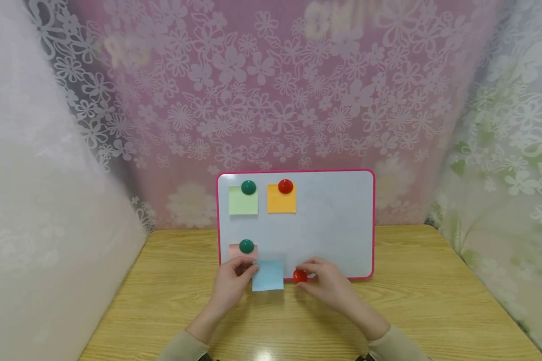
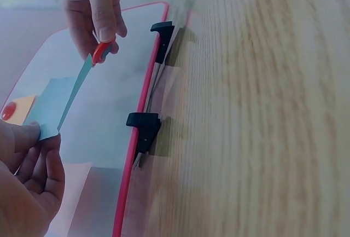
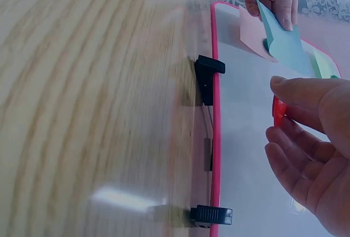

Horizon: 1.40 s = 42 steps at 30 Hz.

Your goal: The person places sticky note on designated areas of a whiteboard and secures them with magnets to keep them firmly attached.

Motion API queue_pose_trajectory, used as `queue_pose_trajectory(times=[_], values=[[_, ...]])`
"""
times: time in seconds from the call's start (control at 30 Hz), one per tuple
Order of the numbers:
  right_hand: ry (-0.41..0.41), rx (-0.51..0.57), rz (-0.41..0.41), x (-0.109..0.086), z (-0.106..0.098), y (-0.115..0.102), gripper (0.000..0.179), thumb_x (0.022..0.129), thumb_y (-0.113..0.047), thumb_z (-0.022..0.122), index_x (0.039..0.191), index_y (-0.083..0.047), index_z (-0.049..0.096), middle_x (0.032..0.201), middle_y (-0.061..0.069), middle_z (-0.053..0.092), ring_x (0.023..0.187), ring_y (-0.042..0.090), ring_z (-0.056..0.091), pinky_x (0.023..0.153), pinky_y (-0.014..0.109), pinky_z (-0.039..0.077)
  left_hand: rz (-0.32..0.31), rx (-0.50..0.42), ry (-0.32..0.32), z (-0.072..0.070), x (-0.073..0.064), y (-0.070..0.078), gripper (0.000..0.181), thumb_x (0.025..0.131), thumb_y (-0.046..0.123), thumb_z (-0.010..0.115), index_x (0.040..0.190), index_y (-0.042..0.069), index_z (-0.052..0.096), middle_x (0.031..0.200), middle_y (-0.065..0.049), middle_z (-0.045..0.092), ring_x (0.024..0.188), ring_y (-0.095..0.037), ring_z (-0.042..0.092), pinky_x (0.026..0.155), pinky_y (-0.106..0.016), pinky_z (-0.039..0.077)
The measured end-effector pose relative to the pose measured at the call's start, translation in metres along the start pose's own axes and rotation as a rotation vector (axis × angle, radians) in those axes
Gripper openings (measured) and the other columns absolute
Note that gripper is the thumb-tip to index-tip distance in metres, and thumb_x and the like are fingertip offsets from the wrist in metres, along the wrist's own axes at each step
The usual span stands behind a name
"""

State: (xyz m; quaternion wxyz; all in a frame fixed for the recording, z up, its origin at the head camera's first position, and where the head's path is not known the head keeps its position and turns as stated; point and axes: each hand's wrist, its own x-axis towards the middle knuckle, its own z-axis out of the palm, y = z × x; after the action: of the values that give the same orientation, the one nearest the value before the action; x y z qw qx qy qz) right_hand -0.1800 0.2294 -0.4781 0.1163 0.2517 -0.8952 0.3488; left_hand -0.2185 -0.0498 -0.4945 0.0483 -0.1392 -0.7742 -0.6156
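Observation:
My left hand [image 1: 232, 282] pinches a blue sticky note [image 1: 268, 276] by its left edge, in front of the lower part of the whiteboard [image 1: 334, 220]. In the left wrist view the blue note [image 2: 52, 103] is creased, with one part standing up. To the right, my right hand [image 1: 327, 283] holds a round red magnet [image 1: 300, 276] between thumb and fingers; the right wrist view shows the magnet [image 3: 279, 110] edge-on. Just behind my left fingers, a pink note [image 1: 235, 251] hangs on the board under a green magnet [image 1: 246, 246], its lower part hidden.
At the board's upper left are a green note [image 1: 243, 204] under a green magnet [image 1: 248, 187] and an orange note [image 1: 282, 203] under a red magnet [image 1: 285, 186]. Black clip feet [image 3: 210, 215] hold the pink-framed board's lower edge on the wooden table [image 1: 171, 301]. A flowered curtain [image 1: 271, 100] hangs behind.

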Motion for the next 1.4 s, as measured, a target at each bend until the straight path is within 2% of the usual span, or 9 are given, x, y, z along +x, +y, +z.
queue_pose_trajectory(times=[0.1,0.27,0.4,0.63,0.87,1.17,1.4], values=[[0.008,-0.013,0.017,0.001,-0.002,0.002,0.034,0.087,-0.001,0.089,0.119,0.002,0.078,0.112,0.004,0.073,0.096,0.022,0.072,0.077,0.028,0.062,0.019,-0.010,0.008,0.002,0.003,-0.002,0.011,0.097,0.010,0.081,0.108,0.008,0.080,0.096,-0.004,0.073,0.079,-0.017,0.063,0.066,-0.023,0.054],[0.026,-0.046,0.052,0.004,-0.004,0.003,0.037,0.086,-0.006,0.091,0.120,0.000,0.078,0.113,0.002,0.072,0.096,0.020,0.071,0.079,0.037,0.064,0.031,-0.009,0.037,0.008,0.007,-0.003,0.012,0.096,0.012,0.083,0.106,0.008,0.080,0.094,-0.003,0.074,0.078,-0.015,0.064,0.065,-0.023,0.055],[0.042,-0.063,0.066,0.007,-0.005,0.003,0.037,0.085,-0.007,0.091,0.120,-0.002,0.079,0.113,0.002,0.072,0.096,0.019,0.070,0.080,0.040,0.064,0.032,0.000,0.051,0.014,0.012,-0.001,0.012,0.094,0.011,0.085,0.103,0.006,0.080,0.094,-0.004,0.076,0.079,-0.015,0.065,0.068,-0.023,0.054],[0.075,-0.075,0.054,0.014,-0.009,0.002,0.038,0.085,-0.009,0.092,0.120,-0.003,0.079,0.115,0.004,0.072,0.096,0.026,0.070,0.080,0.043,0.064,0.043,0.031,0.067,0.023,0.021,0.002,0.011,0.093,0.013,0.086,0.099,0.007,0.080,0.092,-0.001,0.075,0.078,-0.015,0.066,0.067,-0.024,0.056],[0.131,-0.086,-0.014,0.021,-0.008,-0.003,0.038,0.083,-0.008,0.094,0.118,-0.004,0.080,0.113,0.002,0.072,0.095,0.026,0.070,0.079,0.038,0.064,0.041,0.068,0.079,0.031,0.028,0.008,0.010,0.093,0.015,0.087,0.097,0.009,0.081,0.087,0.002,0.073,0.077,-0.015,0.066,0.068,-0.024,0.056],[0.168,-0.117,-0.067,0.032,0.000,-0.007,0.038,0.082,-0.010,0.095,0.116,-0.004,0.080,0.111,0.002,0.071,0.092,0.026,0.067,0.079,0.031,0.061,0.053,0.041,0.087,0.032,0.033,0.003,0.011,0.092,0.015,0.087,0.096,0.008,0.080,0.085,0.001,0.074,0.077,-0.014,0.068,0.068,-0.025,0.057],[0.187,-0.170,-0.121,0.041,0.008,-0.009,0.039,0.082,-0.011,0.095,0.117,-0.003,0.080,0.111,0.003,0.070,0.094,0.024,0.068,0.083,0.033,0.061,0.060,0.042,0.106,0.033,0.034,0.002,0.010,0.091,0.013,0.088,0.095,0.008,0.080,0.086,0.001,0.075,0.076,-0.013,0.070,0.068,-0.025,0.058]])
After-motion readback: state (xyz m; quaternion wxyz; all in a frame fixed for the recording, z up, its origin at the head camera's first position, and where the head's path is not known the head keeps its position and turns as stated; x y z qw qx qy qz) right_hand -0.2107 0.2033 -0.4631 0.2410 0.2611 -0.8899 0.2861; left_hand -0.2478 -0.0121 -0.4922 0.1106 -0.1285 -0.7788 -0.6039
